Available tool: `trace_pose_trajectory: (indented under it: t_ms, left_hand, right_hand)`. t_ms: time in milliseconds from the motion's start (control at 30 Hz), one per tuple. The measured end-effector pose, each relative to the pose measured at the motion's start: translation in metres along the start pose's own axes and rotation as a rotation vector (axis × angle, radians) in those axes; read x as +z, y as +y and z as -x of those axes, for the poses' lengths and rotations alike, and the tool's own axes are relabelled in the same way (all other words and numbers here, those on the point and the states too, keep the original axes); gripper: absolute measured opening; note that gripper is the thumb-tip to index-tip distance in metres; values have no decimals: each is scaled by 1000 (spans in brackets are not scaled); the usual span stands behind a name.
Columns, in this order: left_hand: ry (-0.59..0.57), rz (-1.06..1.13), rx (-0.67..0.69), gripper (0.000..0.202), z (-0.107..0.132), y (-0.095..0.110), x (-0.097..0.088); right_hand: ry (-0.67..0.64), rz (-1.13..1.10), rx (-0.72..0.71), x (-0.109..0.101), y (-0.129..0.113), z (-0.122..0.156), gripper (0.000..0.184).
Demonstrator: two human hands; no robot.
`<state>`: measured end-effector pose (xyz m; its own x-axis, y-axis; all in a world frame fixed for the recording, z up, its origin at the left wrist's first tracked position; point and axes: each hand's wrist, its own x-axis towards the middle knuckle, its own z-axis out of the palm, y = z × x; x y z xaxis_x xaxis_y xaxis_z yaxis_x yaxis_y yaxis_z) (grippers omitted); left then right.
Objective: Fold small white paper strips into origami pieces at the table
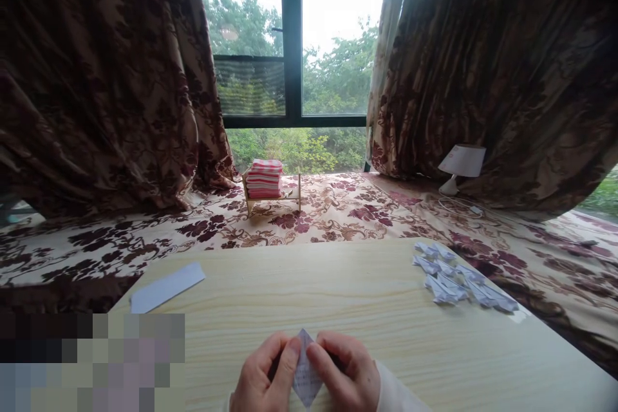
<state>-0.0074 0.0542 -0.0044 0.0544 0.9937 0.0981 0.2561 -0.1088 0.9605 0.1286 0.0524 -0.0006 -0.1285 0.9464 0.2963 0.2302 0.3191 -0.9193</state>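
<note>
A small folded paper (306, 376), diamond-shaped with faint print on it, is pinched between both hands just above the table's near part. My left hand (268, 370) grips its left side, thumb on top and fingers curled behind. On the right side, my right hand (345, 367) holds it the same way, with the thumb near the upper point. The fingertips behind the paper are hidden. Far from the hands, a pile of folded white paper pieces (447, 280) lies at the table's right back corner.
The pale wood table (290, 277) also bears a white paper strip (168, 286) at left. Behind it, a flowered cloth (328, 212) covers the window ledge, with a small wooden rack (273, 201) of folded pink striped cloths (264, 179) and a white lamp (461, 161) with its cord.
</note>
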Motion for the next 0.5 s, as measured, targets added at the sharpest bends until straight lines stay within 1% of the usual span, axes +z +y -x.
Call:
trace_pose_trajectory:
  t_ms: [100,167,200,233,267,400,500]
  left_hand:
    - [-26,22,24,44,1,11,-1]
    - [-39,-7,38,40,3,20,-2]
    - [-50,-31,63,38,4,24,-3]
    - [-46,-46,117,36,4,26,-3]
    - [-51,-47,117,35,5,28,-4]
    - [-72,-42,72,33,5,25,-5]
    - [-76,-28,81,33,5,23,-5]
  right_hand:
    - [-7,4,1,-1,-5,-1,46]
    - [-17,-3,16,-2,-7,0,46]
    - [-23,-8,25,-3,-8,0,46]
    - [-29,-15,33,-4,-9,1,46]
    - [-39,-23,42,-5,-9,2,45]
    - [-66,-56,72,-10,-8,2,45]
    - [-69,-58,64,-11,-9,2,46]
